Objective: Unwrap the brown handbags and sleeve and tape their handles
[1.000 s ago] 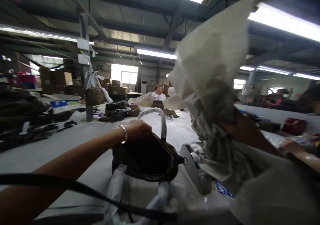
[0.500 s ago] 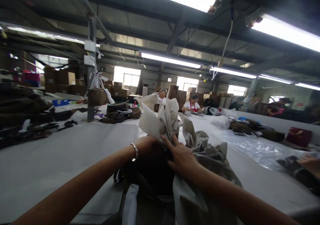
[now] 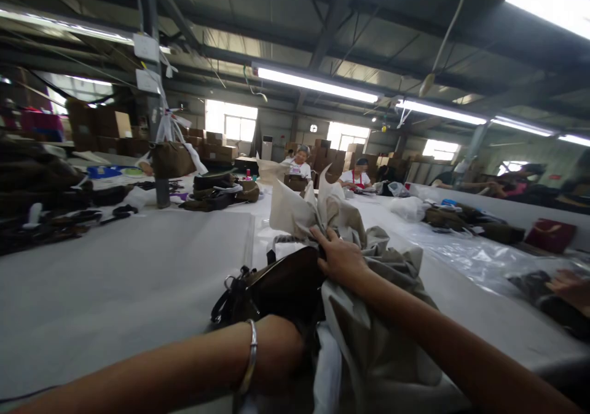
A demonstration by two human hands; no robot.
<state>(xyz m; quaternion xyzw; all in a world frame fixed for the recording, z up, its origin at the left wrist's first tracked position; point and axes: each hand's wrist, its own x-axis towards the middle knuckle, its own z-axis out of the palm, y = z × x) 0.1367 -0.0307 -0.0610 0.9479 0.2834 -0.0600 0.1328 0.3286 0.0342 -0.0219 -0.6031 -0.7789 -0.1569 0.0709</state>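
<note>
A dark brown bag (image 3: 271,277) stands on the white table in front of me, its mouth facing up. Pale beige lining cloth (image 3: 369,303) spills out in folds over its far and right sides. My right hand (image 3: 343,259) is closed on the lining near the bag's rim. At the near side, my left hand (image 3: 279,349), with a silver bangle (image 3: 251,355) at the wrist, reaches down into the bag; its fingers are hidden there. A white wrapped strip (image 3: 328,365) hangs between the bag and the lining. Black straps with metal rings (image 3: 229,291) lie at the left.
Dark bags and straps are heaped at the left (image 3: 50,205). A steel post (image 3: 159,125) rises from the table, near a stack of bags (image 3: 221,190). Clear plastic sheeting (image 3: 461,266) lies to the right. Co-workers (image 3: 354,175) sit across; another person's hand (image 3: 569,288) shows far right.
My left hand has left the top of the lining and moved down and nearer, into the bag. The bag's mouth shows more openly. My right hand stays on the lining.
</note>
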